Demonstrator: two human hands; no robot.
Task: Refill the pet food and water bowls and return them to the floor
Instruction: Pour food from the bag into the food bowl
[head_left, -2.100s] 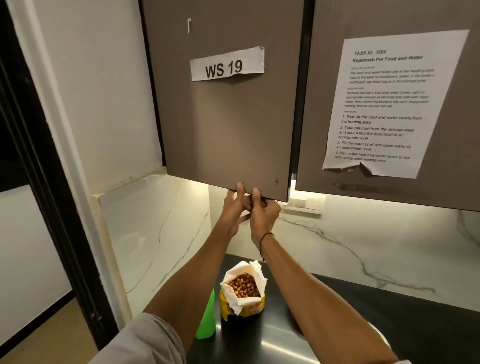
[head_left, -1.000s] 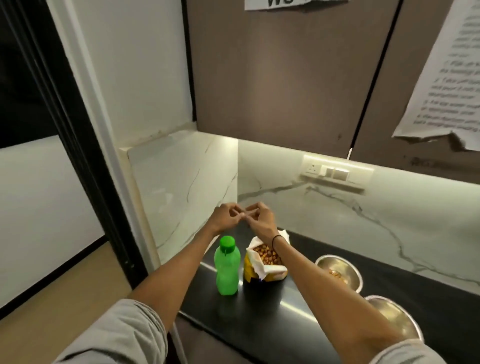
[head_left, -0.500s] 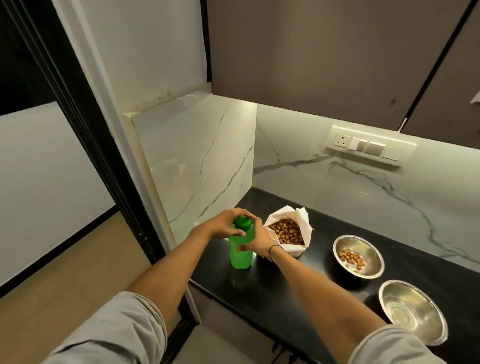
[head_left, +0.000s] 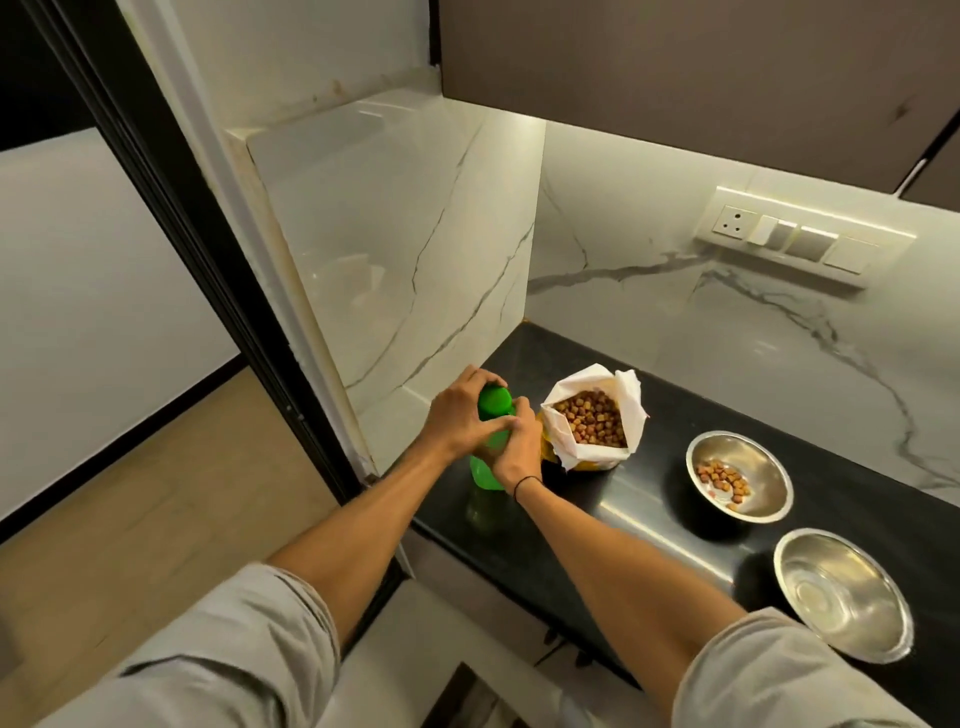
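Observation:
A green plastic bottle (head_left: 485, 470) stands upright near the left end of the black counter (head_left: 623, 499). My left hand (head_left: 460, 415) grips its green cap (head_left: 494, 399) from above. My right hand (head_left: 517, 449) wraps round the bottle's body just below. Right beside the bottle sits an open pet food bag (head_left: 597, 421) full of brown kibble. Further right, a steel bowl (head_left: 740, 475) holds a few kibble pieces. A second steel bowl (head_left: 841, 592) stands nearer the counter's front edge with nothing visible in it.
A marble side wall (head_left: 405, 249) rises close to the left of the bottle, with a black door frame (head_left: 171, 208) beyond it. Brown upper cabinets (head_left: 675, 67) hang overhead. A switch panel (head_left: 800, 241) sits on the marble backsplash. Wooden floor (head_left: 130, 519) lies below left.
Both hands came down from the cabinet door's lower edge to the green bottle. My view tilted down, bringing both steel bowls into sight.

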